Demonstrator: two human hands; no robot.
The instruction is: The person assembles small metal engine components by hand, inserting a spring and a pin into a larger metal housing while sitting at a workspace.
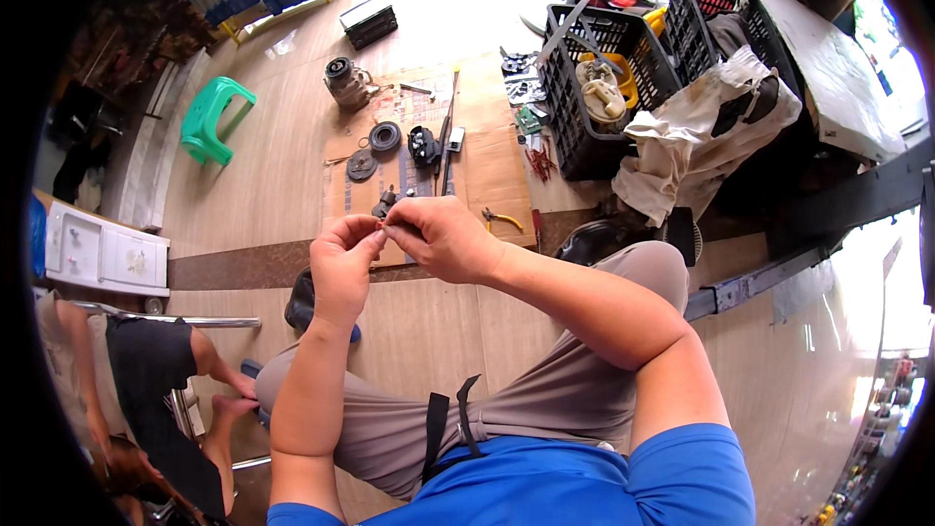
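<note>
My left hand [343,258] and my right hand [443,239] meet over the near edge of a flat cardboard sheet [497,161]. Both are pinched closed at the fingertips around something tiny and reddish, too small to name. Just beyond the fingers lies a small dark metal part [386,203]. Farther up the cardboard are a black ring-shaped part [386,136], a grey disc [361,166], a black housing [424,146] and a long thin dark rod [446,131]. A cylindrical metal machine body [346,83] stands at its far left. Yellow-handled pliers [502,220] lie right of my right hand.
Black plastic crates [584,136] with tools and a draped cloth [672,151] stand at the right, near a metal beam [760,278]. A green stool [209,122] is at the left. Another person [161,370] sits at the lower left, feet close to my leg.
</note>
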